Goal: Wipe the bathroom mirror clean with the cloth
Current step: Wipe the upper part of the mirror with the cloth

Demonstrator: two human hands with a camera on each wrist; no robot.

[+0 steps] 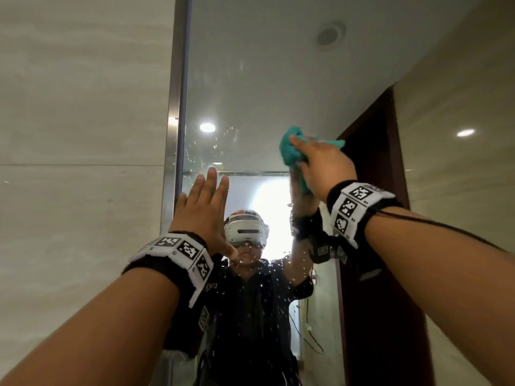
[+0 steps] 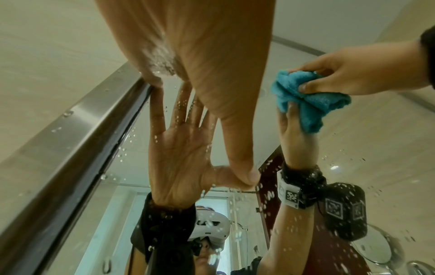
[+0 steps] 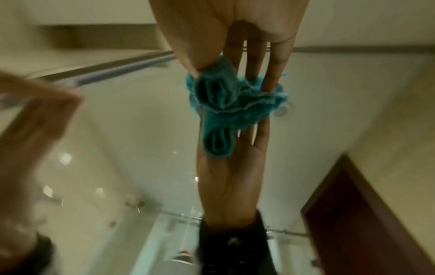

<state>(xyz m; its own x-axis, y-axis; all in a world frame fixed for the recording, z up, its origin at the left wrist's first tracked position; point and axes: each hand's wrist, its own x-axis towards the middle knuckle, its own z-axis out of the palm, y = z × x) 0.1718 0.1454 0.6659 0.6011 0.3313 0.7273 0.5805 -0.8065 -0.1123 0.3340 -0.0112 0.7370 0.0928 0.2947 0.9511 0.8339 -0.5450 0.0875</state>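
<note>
Flat against the mirror by its metal edge, left hand braces; right hand clutches the bunched cloth beside it. Droplets below could streak.

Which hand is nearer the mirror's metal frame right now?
Left. The left hand is flat on the mirror right beside the frame; the right hand holds the cloth further toward the mirror's middle.

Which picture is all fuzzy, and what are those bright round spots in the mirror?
The right wrist view is smeared with blur, yet the crumpled teal cloth in the right hand still shows. The head view is sharp; the bright spots in the steel-framed bathroom mirror are reflected ceiling lights. The left wrist view is sharp too, showing water drops around the flat left hand.
</note>
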